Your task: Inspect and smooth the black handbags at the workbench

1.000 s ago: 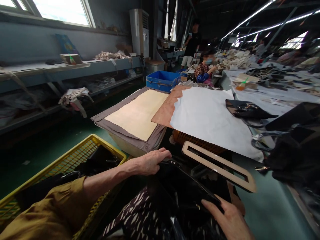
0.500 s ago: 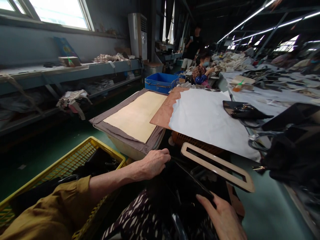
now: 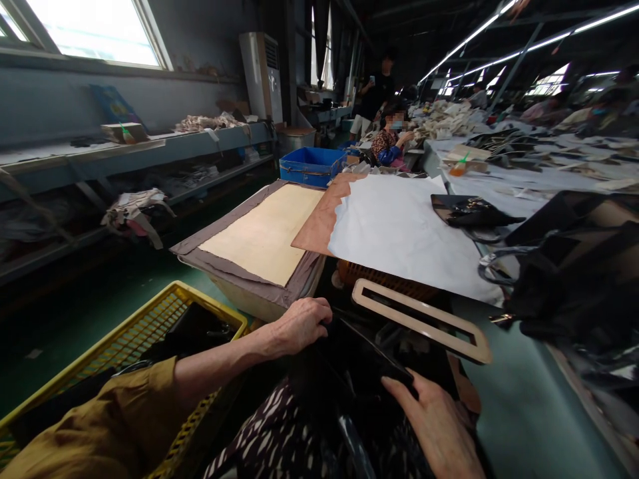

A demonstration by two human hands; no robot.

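A black bag point(image 3: 344, 372) rests on my lap, over a dark patterned cloth, with its upper edge stretched between my two hands. My left hand point(image 3: 302, 326) is closed on the far left end of that edge, fingers curled in. Thumb and fingers of my right hand point(image 3: 432, 412) pinch the same edge nearer the right. The bag's lower part is too dark to make out. Just beyond it lies a long beige frame point(image 3: 409, 323) with rounded ends and an open slot.
On my left is a yellow plastic basket point(image 3: 164, 303) holding black items. Ahead, a tub covered with cloth carries a cream sheet point(image 3: 269, 229), beside a white sheet point(image 3: 399, 226) on brown board. Black bags point(image 3: 584, 286) pile up at right. A seated co-worker point(image 3: 392, 143) is farther back.
The whole view has shifted slightly, so things sit a little farther left. Both hands keep their hold on the bag's edge, with only a slight shift.
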